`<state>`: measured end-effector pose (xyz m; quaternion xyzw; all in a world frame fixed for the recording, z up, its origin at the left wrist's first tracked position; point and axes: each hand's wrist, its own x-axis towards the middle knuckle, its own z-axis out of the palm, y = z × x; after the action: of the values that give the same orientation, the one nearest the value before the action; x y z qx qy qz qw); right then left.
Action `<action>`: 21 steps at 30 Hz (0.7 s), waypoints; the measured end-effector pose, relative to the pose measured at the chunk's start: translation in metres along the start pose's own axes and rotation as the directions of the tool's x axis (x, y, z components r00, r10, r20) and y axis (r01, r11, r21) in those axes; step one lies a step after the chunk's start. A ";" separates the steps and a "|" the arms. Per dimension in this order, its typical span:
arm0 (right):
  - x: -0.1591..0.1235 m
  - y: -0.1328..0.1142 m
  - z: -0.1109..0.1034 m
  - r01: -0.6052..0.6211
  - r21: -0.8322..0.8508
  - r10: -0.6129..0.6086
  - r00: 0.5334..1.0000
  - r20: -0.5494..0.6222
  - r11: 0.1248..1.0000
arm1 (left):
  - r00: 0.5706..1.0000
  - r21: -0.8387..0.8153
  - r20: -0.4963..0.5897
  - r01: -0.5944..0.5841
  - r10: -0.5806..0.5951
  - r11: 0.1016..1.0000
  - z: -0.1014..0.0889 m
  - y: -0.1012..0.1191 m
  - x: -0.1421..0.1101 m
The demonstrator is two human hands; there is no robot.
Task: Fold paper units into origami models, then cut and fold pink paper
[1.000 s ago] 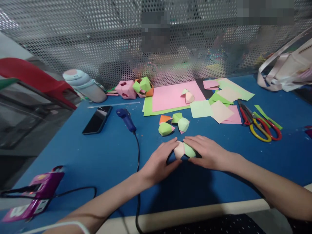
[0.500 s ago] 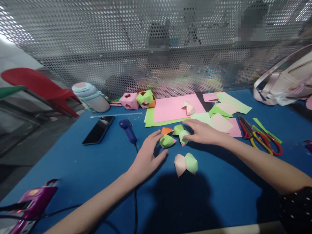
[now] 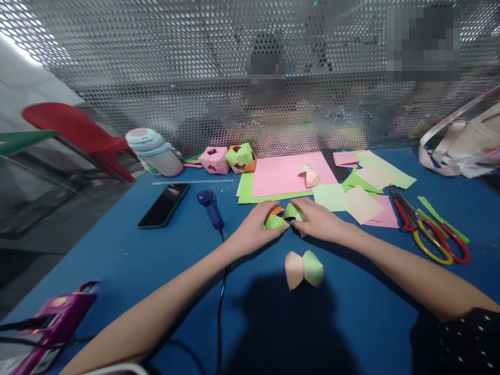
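Observation:
On the blue table, my left hand (image 3: 258, 225) curls around a folded paper piece in green and orange (image 3: 275, 223), which it partly covers. Facing it, my right hand (image 3: 318, 219) grips a second folded paper piece in two greens (image 3: 294, 211), also partly hidden by the fingers. The two pieces are close together, with a narrow gap between them. Nearer to me lies a peach and mint folded paper piece (image 3: 303, 270), touched by neither hand. A blue glue gun (image 3: 211, 208) rests left of my left hand, its cable running toward me.
Pink paper sheets (image 3: 281, 174) and paper squares (image 3: 330, 198) lie behind my hands. Scissors (image 3: 425, 229) are at the right, a phone (image 3: 164, 205) and bottle (image 3: 154, 151) at the left. Folded paper balls (image 3: 214, 160) stand near the mesh panel (image 3: 195, 104). A purple power strip (image 3: 58, 323) sits front left.
My left hand has moved right and closed on the green and orange piece. My right hand has closed around the two-green piece. The view has shifted slightly.

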<state>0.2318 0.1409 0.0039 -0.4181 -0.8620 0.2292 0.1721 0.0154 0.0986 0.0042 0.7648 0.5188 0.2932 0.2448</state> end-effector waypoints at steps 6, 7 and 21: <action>0.001 0.012 -0.008 -0.045 0.163 0.060 0.994 -0.088 0.986 | 0.999 -0.020 0.003 -0.038 0.038 0.999 0.001 -0.001 -0.003; 0.000 0.013 -0.009 -0.062 0.199 0.083 0.991 -0.101 0.978 | 0.999 -0.028 -0.005 -0.044 0.044 0.999 0.001 -0.001 -0.003; -0.004 0.009 0.010 -0.078 0.671 0.197 0.975 -0.103 0.738 | 0.958 -0.438 -0.255 0.010 -0.134 0.899 0.020 -0.007 -0.013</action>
<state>0.2351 0.1394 -0.0095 -0.4104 -0.6735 0.4959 0.3634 0.0210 0.0875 -0.0167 0.6226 0.4983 0.4961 0.3434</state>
